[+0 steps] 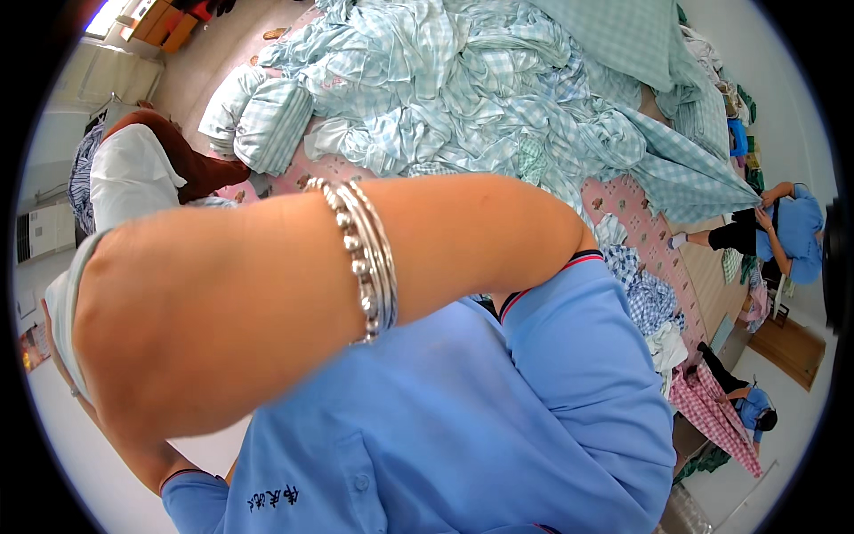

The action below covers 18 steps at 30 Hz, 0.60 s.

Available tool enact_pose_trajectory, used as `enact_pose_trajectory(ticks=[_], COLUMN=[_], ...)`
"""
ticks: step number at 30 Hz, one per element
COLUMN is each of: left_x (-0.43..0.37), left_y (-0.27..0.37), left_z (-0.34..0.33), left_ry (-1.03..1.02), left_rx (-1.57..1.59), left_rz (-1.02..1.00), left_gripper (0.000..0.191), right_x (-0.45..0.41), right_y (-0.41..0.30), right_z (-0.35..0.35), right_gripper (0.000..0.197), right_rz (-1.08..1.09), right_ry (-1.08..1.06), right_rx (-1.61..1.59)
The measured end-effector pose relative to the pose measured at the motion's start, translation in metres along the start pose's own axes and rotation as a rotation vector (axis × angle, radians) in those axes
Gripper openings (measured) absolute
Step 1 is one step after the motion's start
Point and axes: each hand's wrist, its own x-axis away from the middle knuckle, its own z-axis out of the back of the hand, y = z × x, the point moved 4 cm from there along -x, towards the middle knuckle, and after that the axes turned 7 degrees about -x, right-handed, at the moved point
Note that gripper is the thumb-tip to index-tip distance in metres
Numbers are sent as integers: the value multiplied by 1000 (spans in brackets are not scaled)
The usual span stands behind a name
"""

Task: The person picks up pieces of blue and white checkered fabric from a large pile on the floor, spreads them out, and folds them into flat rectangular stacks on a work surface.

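Observation:
My right hand (127, 320) fills the left side, its forearm crossing my blue shirt with silver bangles and beads at the wrist. Its bent knuckles press on a pale cloth (72, 320); the fingertips are hidden. Only a thin strip of my left hand and wrist (60, 354) shows past the cloth at the left rim, with a band at the wrist. Its fingers cannot be made out. Beyond the forearm spreads a large heap of pale green and blue checked cloths (454, 87).
Two bundled cloths (260, 120) lie at the heap's left, on a pink patterned floor covering (640, 227). A person (794, 227) at right holds a checked sheet. Another person (754, 407) handles a pink checked cloth. White fabric (130, 173) and brown fabric (193, 160) stand near my right hand.

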Motion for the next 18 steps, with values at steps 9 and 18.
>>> enact_pose_trajectory(ticks=[9,18], left_x=[-19,9], left_y=[-23,-27], left_z=[9,-93], left_ry=[-299,-319], left_rx=[-77,54], left_rz=[-37,-107], left_gripper=[40,34], right_x=[15,74], right_y=[75,88], right_z=[28,68], right_gripper=[14,26], right_rz=[-136,-815], right_ry=[548,312], right_rx=[-97,-141])
